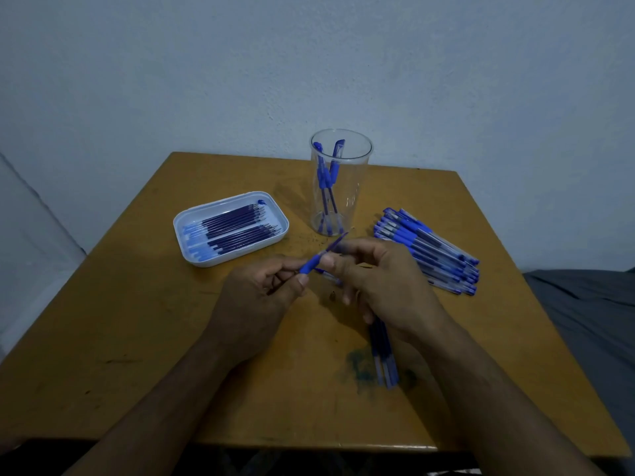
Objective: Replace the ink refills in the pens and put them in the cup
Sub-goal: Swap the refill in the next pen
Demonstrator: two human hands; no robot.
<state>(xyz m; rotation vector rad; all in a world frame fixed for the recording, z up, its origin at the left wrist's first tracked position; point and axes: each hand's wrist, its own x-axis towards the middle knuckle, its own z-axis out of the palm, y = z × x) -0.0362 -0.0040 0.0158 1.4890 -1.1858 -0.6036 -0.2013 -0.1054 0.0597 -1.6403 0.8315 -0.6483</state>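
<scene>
My left hand (261,297) pinches the blue grip section of a pen (311,264) over the middle of the table. A dark refill (335,243) sticks out of that grip, up and to the right, and my right hand (378,280) pinches it. A clear pen barrel (330,277) lies on the table under my right fingers. The clear plastic cup (357,173) stands upright at the back with a few blue pens in it. A white tray (192,221) at the left holds several dark refills.
A pile of several blue pens (433,249) lies on the right of the wooden table (137,338). A few used refills (385,355) lie under my right wrist beside a bluish ink stain (360,367). Grey fabric (584,321) borders the table's right edge.
</scene>
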